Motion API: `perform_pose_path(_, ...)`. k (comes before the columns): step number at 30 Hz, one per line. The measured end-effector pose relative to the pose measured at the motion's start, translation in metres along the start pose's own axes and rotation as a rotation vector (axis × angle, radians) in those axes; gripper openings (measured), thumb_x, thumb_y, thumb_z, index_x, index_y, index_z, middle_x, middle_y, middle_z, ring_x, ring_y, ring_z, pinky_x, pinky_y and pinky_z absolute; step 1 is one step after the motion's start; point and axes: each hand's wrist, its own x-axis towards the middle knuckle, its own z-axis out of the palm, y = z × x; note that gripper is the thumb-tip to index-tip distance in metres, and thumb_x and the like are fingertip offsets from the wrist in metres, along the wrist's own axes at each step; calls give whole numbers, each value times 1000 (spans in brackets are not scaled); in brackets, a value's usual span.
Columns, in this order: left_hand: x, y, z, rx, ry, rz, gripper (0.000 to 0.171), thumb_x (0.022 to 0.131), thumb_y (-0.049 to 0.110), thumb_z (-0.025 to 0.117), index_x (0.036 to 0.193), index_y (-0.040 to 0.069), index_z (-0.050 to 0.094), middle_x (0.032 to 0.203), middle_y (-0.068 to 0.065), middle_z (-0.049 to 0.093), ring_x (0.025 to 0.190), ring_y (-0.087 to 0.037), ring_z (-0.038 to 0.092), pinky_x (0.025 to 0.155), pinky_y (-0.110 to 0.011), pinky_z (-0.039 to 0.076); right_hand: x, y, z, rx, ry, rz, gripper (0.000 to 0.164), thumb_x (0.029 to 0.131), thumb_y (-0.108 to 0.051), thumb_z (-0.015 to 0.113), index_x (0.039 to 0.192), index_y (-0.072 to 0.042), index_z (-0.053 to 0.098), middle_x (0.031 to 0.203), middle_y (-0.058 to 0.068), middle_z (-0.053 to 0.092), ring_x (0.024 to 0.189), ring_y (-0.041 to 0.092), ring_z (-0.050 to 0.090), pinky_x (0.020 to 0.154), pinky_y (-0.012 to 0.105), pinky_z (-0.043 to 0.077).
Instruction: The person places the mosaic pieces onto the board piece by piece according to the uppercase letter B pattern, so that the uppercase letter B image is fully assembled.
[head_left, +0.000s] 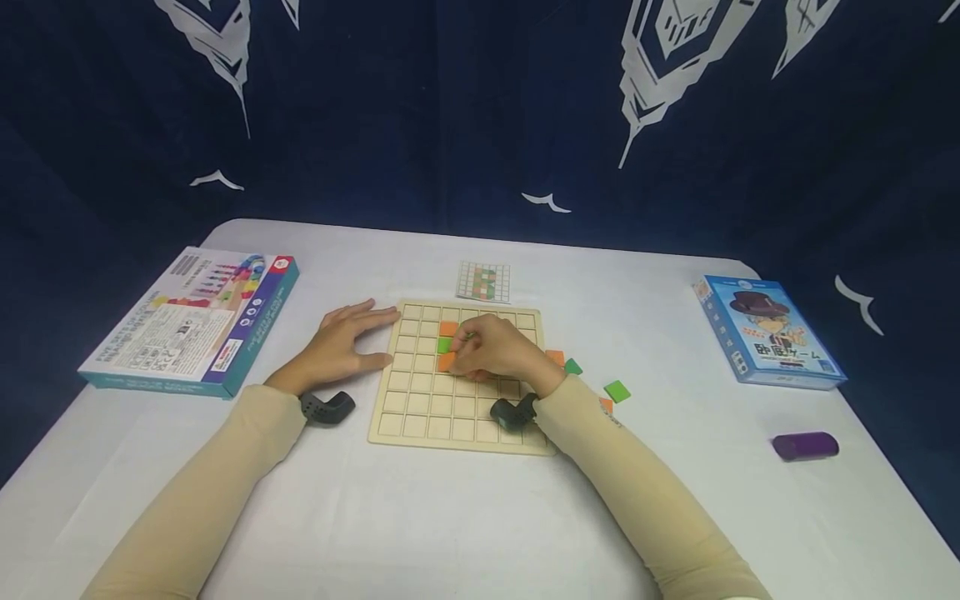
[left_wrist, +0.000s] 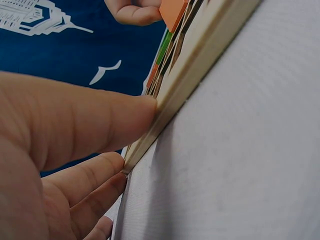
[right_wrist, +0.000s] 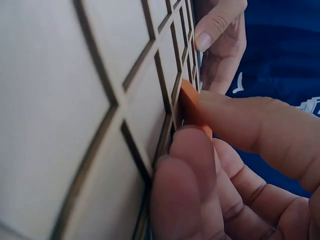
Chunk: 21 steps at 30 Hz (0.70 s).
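A wooden grid board lies on the white table, with an orange square tile and a green tile in one column of its cells. My right hand pinches another orange tile between thumb and fingers, just below the green one. In the right wrist view this tile tilts against the grid, one edge right at a cell. My left hand has its fingers extended, and the thumb and fingertips touch the board's left edge.
Loose orange and green tiles lie right of the board. Behind it is a printed grid pattern card. A game box sits at left, a blue box at right, near a purple cylinder.
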Motion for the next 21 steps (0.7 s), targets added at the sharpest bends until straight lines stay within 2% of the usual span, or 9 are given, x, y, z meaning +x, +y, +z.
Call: perform_pose_path(21,0,1,0,-1,6,8,73,94,26,76,159,5,53,168,-15,46,163,-43,23,131,-64,5,5,3,1,10,11,0,23,85,0,87,105,-1,75,81,2,74,64,11,67,65,25,62)
